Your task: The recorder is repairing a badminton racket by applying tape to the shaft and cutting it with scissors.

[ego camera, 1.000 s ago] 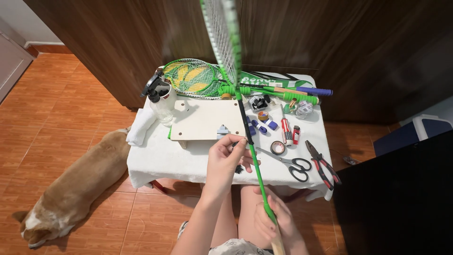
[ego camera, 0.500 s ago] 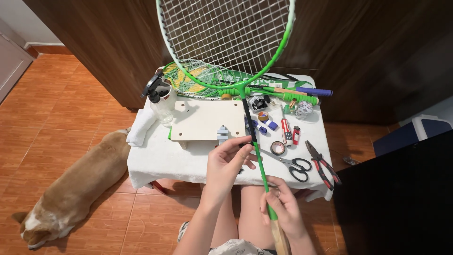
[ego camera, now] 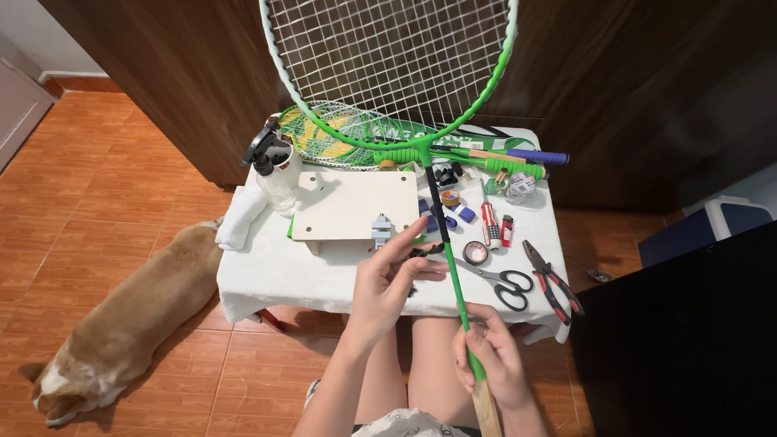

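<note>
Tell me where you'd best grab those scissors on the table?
By the black handle loops of the scissors, coming from above on the near side: they lie flat on the table, loops toward the person, blades pointing away left.
</note>
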